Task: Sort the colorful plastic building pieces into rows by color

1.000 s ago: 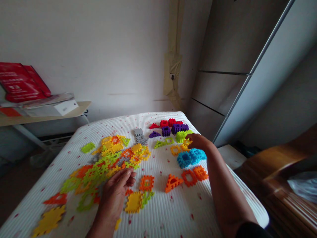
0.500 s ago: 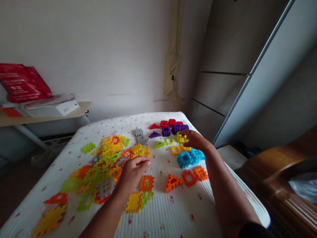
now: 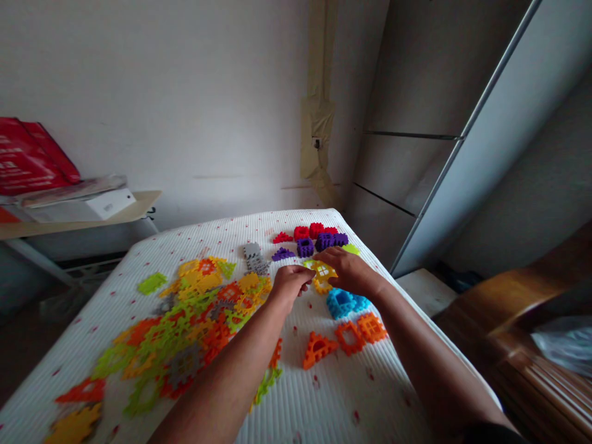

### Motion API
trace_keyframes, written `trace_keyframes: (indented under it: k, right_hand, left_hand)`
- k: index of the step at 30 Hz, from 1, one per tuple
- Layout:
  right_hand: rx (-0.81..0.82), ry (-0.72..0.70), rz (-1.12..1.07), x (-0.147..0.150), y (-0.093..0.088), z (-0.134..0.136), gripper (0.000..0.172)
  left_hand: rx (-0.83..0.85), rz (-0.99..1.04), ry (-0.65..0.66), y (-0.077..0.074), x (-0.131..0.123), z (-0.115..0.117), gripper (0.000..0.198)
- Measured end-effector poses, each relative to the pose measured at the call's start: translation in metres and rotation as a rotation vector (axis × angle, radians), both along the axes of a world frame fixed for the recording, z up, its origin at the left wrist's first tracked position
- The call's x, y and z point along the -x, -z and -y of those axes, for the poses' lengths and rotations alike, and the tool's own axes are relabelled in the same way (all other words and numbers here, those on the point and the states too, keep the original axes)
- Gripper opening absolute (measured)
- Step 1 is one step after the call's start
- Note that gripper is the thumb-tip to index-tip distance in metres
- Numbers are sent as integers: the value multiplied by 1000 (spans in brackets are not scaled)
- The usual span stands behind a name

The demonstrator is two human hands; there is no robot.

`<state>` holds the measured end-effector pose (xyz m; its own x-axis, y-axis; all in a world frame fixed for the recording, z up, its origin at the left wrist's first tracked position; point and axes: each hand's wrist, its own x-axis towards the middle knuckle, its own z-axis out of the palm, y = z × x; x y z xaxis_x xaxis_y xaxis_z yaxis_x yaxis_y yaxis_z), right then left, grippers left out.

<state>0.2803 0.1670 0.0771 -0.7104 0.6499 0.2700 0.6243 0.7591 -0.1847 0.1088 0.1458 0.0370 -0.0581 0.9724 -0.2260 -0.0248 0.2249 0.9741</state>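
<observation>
My right hand (image 3: 349, 273) grips a yellow waffle block (image 3: 321, 270) over the white quilted mattress (image 3: 324, 394). My left hand (image 3: 291, 287) is curled beside it, with its fingertips at the block's left edge. Another yellow-orange piece (image 3: 322, 286) lies partly hidden just below the hands. Left of my left hand spreads a heap of flat interlocking blocks (image 3: 198, 320) in lime, orange and yellow. A blue block cluster (image 3: 345, 302) sits below my right hand, and orange pieces (image 3: 356, 330) lie nearer me. Red blocks (image 3: 314, 230) and purple blocks (image 3: 305, 247) stand beyond my hands.
Grey blocks (image 3: 253, 258) lie at the mattress's far side. A shelf (image 3: 87, 209) holding a red folder (image 3: 32, 160) stands at the left. A tall wardrobe door (image 3: 462, 148) rises at the right, with wooden furniture (image 3: 509, 333) below it.
My left hand has moved right from beside the heap to the yellow block. My right hand has shifted left with that block. The view has tilted slightly.
</observation>
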Motion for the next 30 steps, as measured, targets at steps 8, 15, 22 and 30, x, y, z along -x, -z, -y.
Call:
trace_keyframes:
  k: [8,15,22,30]
  right_hand:
    - [22,2,-171,-31,-14,-11,66]
    - [-242,431,-604,-93,-34,-19,37]
    - [-238,464,-709,-91,-36,-14,29]
    - [-243,451,-723,-88,-39,-11,28]
  left_hand:
    - [85,40,71,-1,-13,-18,17]
    - [214,-97,128,7,-44,-37,18]
    - [269,-248,199,11,-65,-50,33]
    - [184,-446,222,25,-66,-52,26]
